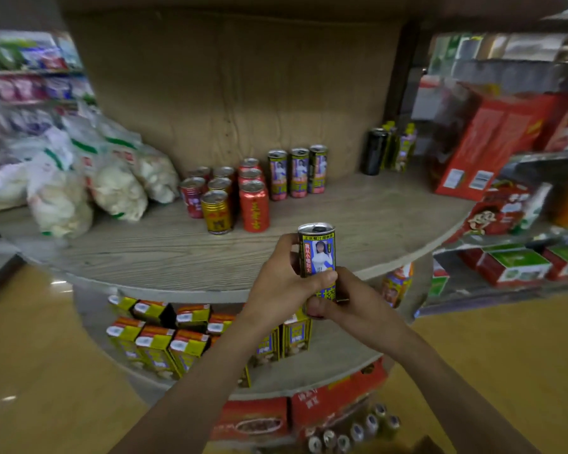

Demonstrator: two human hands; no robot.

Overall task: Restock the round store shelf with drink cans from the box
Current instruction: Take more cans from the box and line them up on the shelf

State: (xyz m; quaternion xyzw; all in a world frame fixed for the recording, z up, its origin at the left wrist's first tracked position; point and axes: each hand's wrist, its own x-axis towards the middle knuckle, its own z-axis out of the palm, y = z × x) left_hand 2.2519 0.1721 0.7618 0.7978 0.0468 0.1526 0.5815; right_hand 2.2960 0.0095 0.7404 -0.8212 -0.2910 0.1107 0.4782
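Cans (351, 432) seemingly fill box (417, 448); hands (277, 278) (354, 306) grip tall can (318, 253).

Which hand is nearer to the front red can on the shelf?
Left. The left hand, gripping the tall can, is just in front and right of the red can; the right hand holds the tall can's base, farther right.
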